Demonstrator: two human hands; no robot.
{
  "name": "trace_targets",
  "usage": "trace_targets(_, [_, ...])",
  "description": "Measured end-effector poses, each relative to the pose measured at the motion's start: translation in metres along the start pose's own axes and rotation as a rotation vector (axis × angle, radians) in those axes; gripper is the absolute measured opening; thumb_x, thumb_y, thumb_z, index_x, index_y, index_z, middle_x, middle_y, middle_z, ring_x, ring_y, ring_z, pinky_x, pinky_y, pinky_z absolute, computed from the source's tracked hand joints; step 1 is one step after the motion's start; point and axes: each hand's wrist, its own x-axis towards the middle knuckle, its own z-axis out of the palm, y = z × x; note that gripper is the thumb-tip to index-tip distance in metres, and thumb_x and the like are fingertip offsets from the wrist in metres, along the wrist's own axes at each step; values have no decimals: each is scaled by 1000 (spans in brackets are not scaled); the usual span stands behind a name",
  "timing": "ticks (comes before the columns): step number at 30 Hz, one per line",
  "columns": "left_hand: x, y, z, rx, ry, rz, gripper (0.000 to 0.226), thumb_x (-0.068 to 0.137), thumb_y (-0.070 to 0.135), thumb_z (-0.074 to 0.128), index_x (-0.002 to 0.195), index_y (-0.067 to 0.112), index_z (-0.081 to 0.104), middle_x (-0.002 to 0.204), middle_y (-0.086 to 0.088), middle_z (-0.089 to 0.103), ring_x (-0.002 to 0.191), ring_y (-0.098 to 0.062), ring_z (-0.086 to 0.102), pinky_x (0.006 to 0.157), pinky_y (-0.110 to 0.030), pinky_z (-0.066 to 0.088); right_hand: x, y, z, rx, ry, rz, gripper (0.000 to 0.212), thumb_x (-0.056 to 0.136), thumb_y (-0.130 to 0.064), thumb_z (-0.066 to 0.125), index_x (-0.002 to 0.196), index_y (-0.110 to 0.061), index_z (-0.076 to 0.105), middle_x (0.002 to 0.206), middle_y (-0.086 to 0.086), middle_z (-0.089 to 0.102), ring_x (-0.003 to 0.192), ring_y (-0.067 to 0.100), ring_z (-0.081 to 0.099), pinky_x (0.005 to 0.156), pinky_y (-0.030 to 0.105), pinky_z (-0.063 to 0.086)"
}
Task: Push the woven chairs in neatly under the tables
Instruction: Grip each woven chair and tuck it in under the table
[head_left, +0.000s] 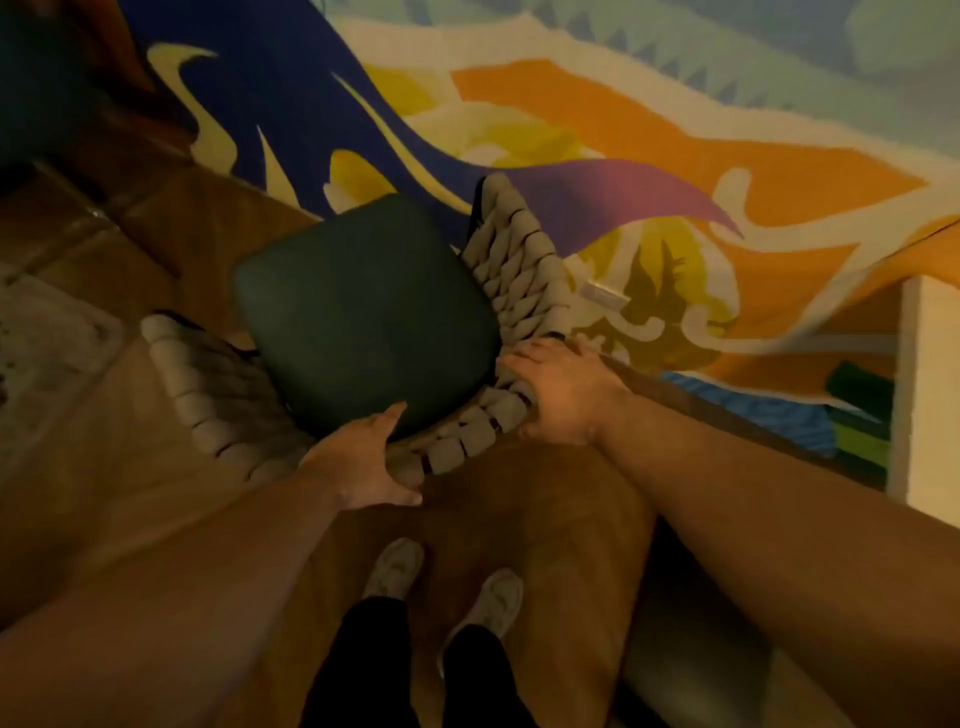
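A painted wall mural (675, 156) in orange, yellow, blue and purple fills the top and right of the frame. Brown floor tiles (130, 467) cover the left side and the bottom. The woven chair (519, 280) stands on the tiles in the middle of the frame. Its right side is close against the mural wall and its back rim is turned toward the person. Thick pale rope wraps its arms and back. A dark green seat cushion (363, 312) lies between the two rope-wound arms.

Two bare forearms reach in from the bottom corners. The left hand (363, 460) grips the rope rim of the backrest just below centre, with its thumb lying up along the cushion's edge and its fingers curled under the rim. The right hand (561, 395) is clamped over the same rim further right, at the chair's corner, fingers wrapped round the rope.

Pale shoes (395, 566) under black trousers stand at bottom centre, just behind the chair. A small white wall plate (605, 297) sits on the mural right of the chair.
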Motion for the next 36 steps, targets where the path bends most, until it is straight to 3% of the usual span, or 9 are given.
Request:
trace_targets(4, [8,-14,28,143,-15,-23,138,69,79,82,170,33,0,174,0,26,156,-26,31,126,-44,32,32,3,19,-113,-94,-23,98,90,-58,73,170,-34,22,178,-1,20,165,26,11,130,62,8])
trace_targets(8, [13,-15,37,247,146,24,81,91,55,71,161,40,34,150,4,59,128,-24,61,104,-40,52,60,2,39,-249,-196,-48,95,92,-52,71,170,-34,21,179,-1,17,166,26,8,129,64,7])
trace_targets(11, [11,-14,40,286,195,19,55,99,41,60,153,41,47,128,4,70,109,-23,68,92,-39,57,74,-1,49,-352,-205,-85,80,93,-47,70,164,-36,36,171,0,34,161,28,24,128,64,18])
trace_targets(15, [14,-15,41,288,198,11,47,99,40,57,146,39,53,121,3,71,104,-24,68,89,-40,57,87,-4,57,-367,-212,-101,45,92,-32,68,136,-41,61,131,-5,66,124,24,60,109,51,48])
trace_targets(20, [16,-18,43,312,182,10,39,100,45,58,136,33,60,117,3,71,100,-23,67,91,-41,57,85,-3,57,-307,-150,-92,29,92,-30,71,119,-41,68,108,-6,69,103,21,67,92,45,59])
trace_targets(26, [12,-18,44,275,179,15,28,99,43,61,125,35,65,110,7,72,96,-20,67,85,-39,58,73,-10,59,-312,-112,-88,29,98,-26,71,125,-35,68,113,-3,69,108,23,68,88,41,55])
trace_targets(31, [6,-21,47,275,135,72,24,99,41,63,123,36,64,111,8,72,97,-18,67,82,-35,54,48,-13,76,-334,-146,-66,31,101,-21,67,132,-26,69,125,4,71,116,27,68,94,42,54])
trace_targets(36, [-7,-23,54,318,29,118,23,100,39,59,122,35,62,112,8,71,98,-18,67,87,-42,59,19,-23,100,-236,-146,17,26,106,-20,59,130,-24,71,126,6,73,117,28,68,99,42,52])
